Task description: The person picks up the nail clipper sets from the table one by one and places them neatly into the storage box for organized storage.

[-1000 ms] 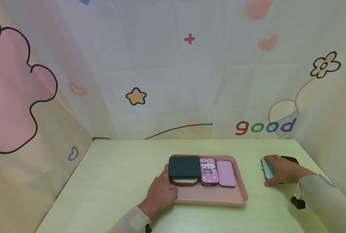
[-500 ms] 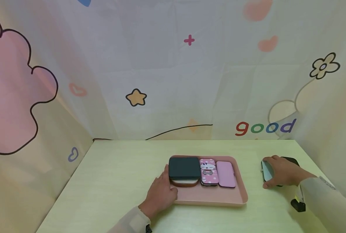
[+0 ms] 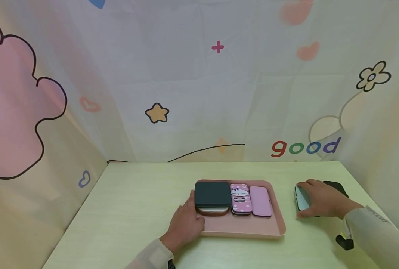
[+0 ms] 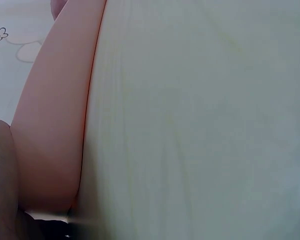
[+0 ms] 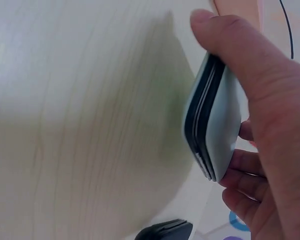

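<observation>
My left hand holds the front left corner of the pink tray, fingers along its left side and thumb at the front rim. In the left wrist view the tray's outer wall fills the left side. My right hand grips a thin light-blue flat case with dark edges, thumb at the near end and fingers at the far end. The right wrist view shows the case tilted above the table, its shadow below. My palm hides part of it.
Within the tray lie a dark green case on top of a brown-edged one, a pink cat-print case and a plain pink case. A black case sits behind my right hand. A printed curtain stands behind the table.
My right hand has shifted slightly left with the light-blue case, away from the black case. The left hand and the tray stay in place.
</observation>
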A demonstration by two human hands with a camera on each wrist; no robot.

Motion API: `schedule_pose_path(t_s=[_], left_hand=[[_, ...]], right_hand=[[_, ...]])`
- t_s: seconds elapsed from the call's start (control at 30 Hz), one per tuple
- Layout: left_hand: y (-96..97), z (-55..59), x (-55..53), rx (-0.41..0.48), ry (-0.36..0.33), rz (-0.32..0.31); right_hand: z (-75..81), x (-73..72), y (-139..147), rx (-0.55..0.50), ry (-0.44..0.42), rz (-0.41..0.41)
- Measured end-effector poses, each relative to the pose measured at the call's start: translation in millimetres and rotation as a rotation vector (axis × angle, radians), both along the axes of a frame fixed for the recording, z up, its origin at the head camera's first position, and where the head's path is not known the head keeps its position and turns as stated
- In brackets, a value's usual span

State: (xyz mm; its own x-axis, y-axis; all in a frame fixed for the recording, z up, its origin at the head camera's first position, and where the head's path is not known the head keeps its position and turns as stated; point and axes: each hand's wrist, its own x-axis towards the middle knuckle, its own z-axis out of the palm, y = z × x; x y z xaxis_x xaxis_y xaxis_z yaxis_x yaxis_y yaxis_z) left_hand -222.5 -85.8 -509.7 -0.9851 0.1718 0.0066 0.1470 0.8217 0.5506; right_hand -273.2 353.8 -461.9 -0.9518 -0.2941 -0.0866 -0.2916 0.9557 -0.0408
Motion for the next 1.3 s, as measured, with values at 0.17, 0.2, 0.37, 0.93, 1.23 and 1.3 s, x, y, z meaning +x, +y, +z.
schedule_pose_path(t_s=[0.17,0.2,0.37,0.93,1.23,1.3], left_hand=[[-0.3,-0.1,-0.2,0.002,0.011,-0.001],[-0.4,-0.1,-0.1,0.003,0.016,0.0],[-1.0,-0.3,0.1,0.004,0.034,0.0],[-0.2,1.2,0.2,0.005,0.024,-0.008],[-0.1,1.8,1.3,0.01,0.011,-0.007],[0.0,1.8,1.5,0.01,0.009,-0.007]], right_hand=[[4.2,2.1,-10.7,-0.021,0.039,0.024],[5.7,2.5,-13.1,-0.025,0.047,0.029],[12.0,3.7,-23.7,-0.031,0.089,0.067],[20.8,8.6,-60.4,-0.049,0.179,0.143],[19.8,8.3,-78.2,-0.056,0.187,0.151],[20.7,8.3,-82.5,-0.065,0.177,0.151]])
